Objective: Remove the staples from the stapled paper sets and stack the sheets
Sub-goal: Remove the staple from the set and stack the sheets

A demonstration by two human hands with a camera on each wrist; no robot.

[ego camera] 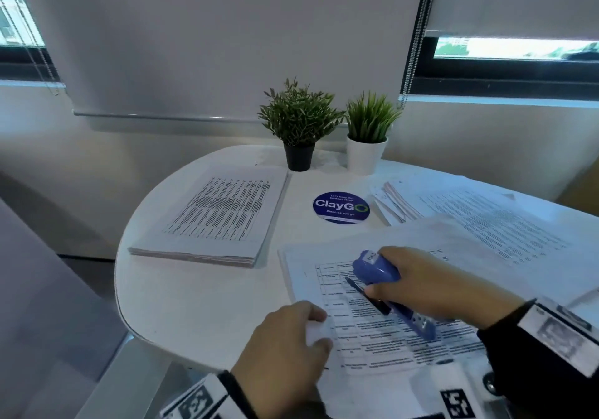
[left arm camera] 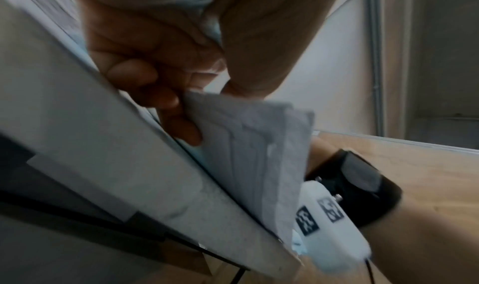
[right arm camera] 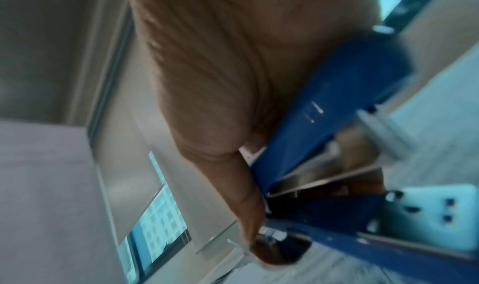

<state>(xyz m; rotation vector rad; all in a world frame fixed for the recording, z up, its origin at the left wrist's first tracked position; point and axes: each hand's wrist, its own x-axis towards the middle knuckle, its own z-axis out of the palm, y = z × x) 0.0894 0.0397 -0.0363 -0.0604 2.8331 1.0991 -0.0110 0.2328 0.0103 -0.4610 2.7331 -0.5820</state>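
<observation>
Nearest, the left hand (ego camera: 285, 347) pinches the near-left corner of the paper set (ego camera: 372, 315), thumb over and fingers under; in the left wrist view that corner is lifted off the table (ego camera: 194, 305) and several sheets fan apart. The staple itself cannot be seen in any view.

Just beyond, the right hand (ego camera: 431, 286) is wrapped round a blue stapler (ego camera: 385, 289), which hovers over the printed page, tail end aimed back toward the pinched corner. A dark pen (ego camera: 366, 295) appears to be held in that hand too, alongside the stapler.

Judged step: bringing the tool to the corner to lift the staple. To do it well:
- keep the corner taut and slightly raised, so the remover tip can slide under the staple's crown, not into the paper;
- lever gently, straight up, or the top sheet will likely tear;
- catch the loose staple before it drops among the pages.

Farther left lies a squared stack (ego camera: 214, 221), probably the freed sheets. Farther right, more papers (ego camera: 486, 221) lie loosely spread, likely sets waiting. Two potted plants (ego camera: 330, 130) stand at the far edge.
</observation>
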